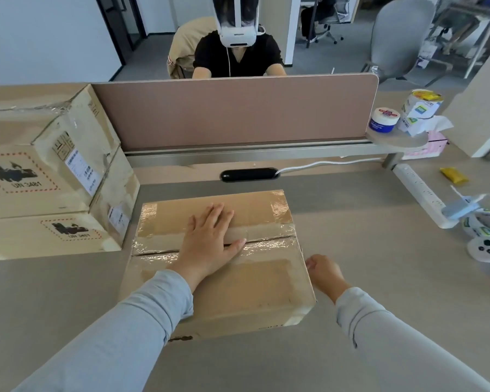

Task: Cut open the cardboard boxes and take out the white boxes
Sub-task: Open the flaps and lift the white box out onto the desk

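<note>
Head view: left hand (210, 239) lies flat on the taped box (238, 284) on the desk (365, 250), likely steadying it; right hand (324, 271) curls at its right edge, grip unclear; 2 boxes (40, 179) stacked left

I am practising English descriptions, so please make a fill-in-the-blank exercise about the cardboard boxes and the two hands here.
1. The left hand lies flat on the ___ of the near cardboard box.
2. The right hand is at that box's ___ edge.
3. The stacked boxes on the left number ___.
4. Shiny clear ___ runs across the near box's top.
Missing words: top; right; two; tape.
</note>
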Available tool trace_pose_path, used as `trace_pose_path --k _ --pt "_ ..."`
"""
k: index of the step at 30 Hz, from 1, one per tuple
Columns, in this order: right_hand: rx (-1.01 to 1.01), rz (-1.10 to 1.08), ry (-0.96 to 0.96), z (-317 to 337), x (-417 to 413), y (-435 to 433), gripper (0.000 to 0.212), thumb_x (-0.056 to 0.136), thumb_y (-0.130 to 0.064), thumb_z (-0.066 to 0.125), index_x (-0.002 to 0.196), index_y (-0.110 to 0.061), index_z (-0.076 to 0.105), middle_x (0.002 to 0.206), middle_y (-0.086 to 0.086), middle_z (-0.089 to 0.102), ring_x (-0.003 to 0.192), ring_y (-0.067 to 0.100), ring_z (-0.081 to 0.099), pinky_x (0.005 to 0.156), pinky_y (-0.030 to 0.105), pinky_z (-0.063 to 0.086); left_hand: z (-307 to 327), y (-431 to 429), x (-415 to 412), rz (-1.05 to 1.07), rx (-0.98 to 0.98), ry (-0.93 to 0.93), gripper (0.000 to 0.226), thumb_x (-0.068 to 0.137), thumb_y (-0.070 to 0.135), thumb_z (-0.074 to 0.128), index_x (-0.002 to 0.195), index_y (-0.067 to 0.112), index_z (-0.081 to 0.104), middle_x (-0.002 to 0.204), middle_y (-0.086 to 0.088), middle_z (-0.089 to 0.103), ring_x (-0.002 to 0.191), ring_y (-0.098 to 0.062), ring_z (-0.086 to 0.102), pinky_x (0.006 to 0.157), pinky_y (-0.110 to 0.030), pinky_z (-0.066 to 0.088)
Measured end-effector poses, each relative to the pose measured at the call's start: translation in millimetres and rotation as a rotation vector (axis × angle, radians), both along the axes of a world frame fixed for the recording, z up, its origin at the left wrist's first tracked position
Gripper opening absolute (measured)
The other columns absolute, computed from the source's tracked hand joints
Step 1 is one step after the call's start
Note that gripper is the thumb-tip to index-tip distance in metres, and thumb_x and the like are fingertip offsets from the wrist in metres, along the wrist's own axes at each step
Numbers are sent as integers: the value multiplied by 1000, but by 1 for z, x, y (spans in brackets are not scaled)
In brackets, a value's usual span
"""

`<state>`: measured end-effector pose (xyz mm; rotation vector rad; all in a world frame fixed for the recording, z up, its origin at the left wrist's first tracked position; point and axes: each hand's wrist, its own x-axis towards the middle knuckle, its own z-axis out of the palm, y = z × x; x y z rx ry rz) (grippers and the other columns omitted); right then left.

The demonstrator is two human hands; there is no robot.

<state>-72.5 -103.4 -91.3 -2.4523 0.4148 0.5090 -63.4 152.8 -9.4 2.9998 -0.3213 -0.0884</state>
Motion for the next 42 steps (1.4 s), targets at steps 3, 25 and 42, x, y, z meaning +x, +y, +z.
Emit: trace_pose_path --k 3,25,42 --pt "137 -44 -135 25 -4 2 20 91 -9 45 94 -15 64 97 7 66 95 27 59 74 22 37 2 1 -12 -77 -130 -263 58 76 57 40 104 14 66 112 -6 61 104 -29 59 89 -41 47" --pt "-13 446 -644 122 33 76 51 91 -11 48 141 -16 37 148 2 36 135 23 29 109 32 30 43 47 -5 105 77 -182 70 93 39 45 150 23 7 157 1 -13 145 -22 -11 116 -49 4" --pt "-309 513 -272 92 111 113 48 98 -44 31 144 -29 29 154 -6 25 144 19 14 117 49 3 8 87 76 87 32 133 58 95 56 23 147 30 19 155 2 18 143 -22 13 115 -50 6"
